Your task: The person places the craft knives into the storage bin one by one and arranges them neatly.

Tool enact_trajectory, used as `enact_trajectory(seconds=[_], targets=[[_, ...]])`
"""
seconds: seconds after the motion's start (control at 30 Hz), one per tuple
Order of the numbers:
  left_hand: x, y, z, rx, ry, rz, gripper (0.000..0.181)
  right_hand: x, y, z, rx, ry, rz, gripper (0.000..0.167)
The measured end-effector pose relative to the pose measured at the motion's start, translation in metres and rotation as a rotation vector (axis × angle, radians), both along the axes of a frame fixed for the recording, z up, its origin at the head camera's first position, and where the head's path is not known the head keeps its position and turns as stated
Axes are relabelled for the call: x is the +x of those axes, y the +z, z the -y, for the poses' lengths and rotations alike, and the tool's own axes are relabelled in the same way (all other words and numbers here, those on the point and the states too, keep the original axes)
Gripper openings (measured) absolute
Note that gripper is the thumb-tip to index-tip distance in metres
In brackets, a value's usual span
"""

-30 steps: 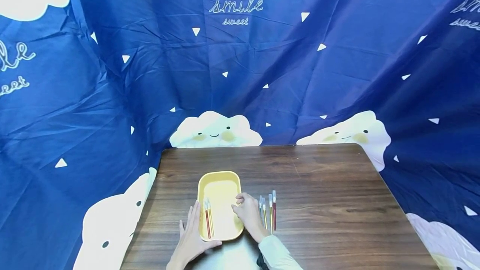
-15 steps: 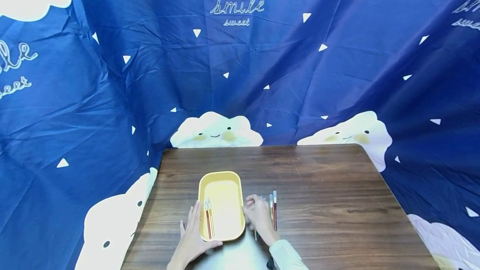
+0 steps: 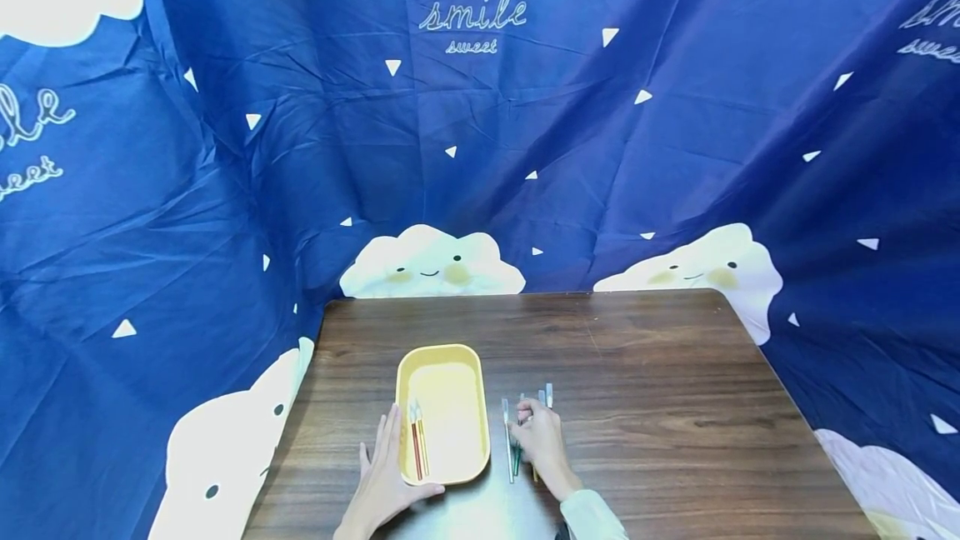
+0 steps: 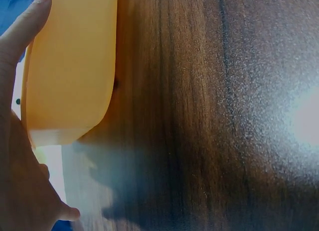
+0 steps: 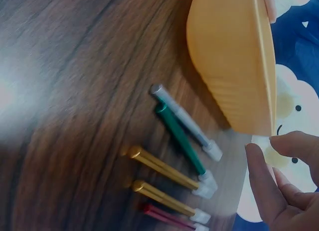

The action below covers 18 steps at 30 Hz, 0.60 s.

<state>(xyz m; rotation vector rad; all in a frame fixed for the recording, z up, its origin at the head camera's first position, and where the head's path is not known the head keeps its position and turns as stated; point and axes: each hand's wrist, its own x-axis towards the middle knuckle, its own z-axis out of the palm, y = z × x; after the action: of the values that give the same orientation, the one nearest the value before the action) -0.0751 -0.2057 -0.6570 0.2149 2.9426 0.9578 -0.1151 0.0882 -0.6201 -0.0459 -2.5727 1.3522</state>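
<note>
A yellow tray (image 3: 450, 349) stands on the table, with a red and a gold slim capped tool (image 3: 422, 440) lying along its left side. My left hand (image 3: 381, 473) rests against the tray's left wall, fingers straight, thumb along the near edge. To the right of the tray my right hand (image 3: 543, 444) is over a row of pen-like tools with metallic handles and clear caps. Its thumb and forefinger are apart, holding nothing. The right wrist view shows silver (image 5: 182, 116), green (image 5: 179, 136), gold (image 5: 162, 166) and red (image 5: 167, 216) ones; the hand partly covers them in the head view.
The dark wooden table (image 3: 660, 390) extends to the right and behind the tray. A blue cloth (image 3: 480, 123) printed with white clouds hangs around the table.
My right hand has moved from the tray's right rim to the right, over the capped tools. The silver tool beside the tray now shows. My left hand has stayed at the tray.
</note>
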Motion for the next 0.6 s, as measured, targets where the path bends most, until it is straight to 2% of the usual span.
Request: enact_trajectory(seconds=[0.17, 0.4, 0.53, 0.6], targets=[[0.0, -0.002, 0.001, -0.003, 0.004, -0.008, 0.15, 0.002, -0.007, -0.01, 0.011, -0.023, -0.014, 0.025], [0.0, -0.001, 0.0, -0.024, 0.006, 0.012, 0.15, 0.004, -0.011, -0.023, 0.018, -0.052, 0.031, 0.027], [-0.001, -0.001, -0.001, -0.024, 0.013, 0.028, 0.15, 0.006, -0.016, -0.031, 0.049, -0.061, 0.004, 0.026], [0.0, 0.0, -0.001, -0.022, 0.013, 0.011, 0.15, 0.006, -0.019, -0.034, 0.061, -0.077, 0.005, 0.027]])
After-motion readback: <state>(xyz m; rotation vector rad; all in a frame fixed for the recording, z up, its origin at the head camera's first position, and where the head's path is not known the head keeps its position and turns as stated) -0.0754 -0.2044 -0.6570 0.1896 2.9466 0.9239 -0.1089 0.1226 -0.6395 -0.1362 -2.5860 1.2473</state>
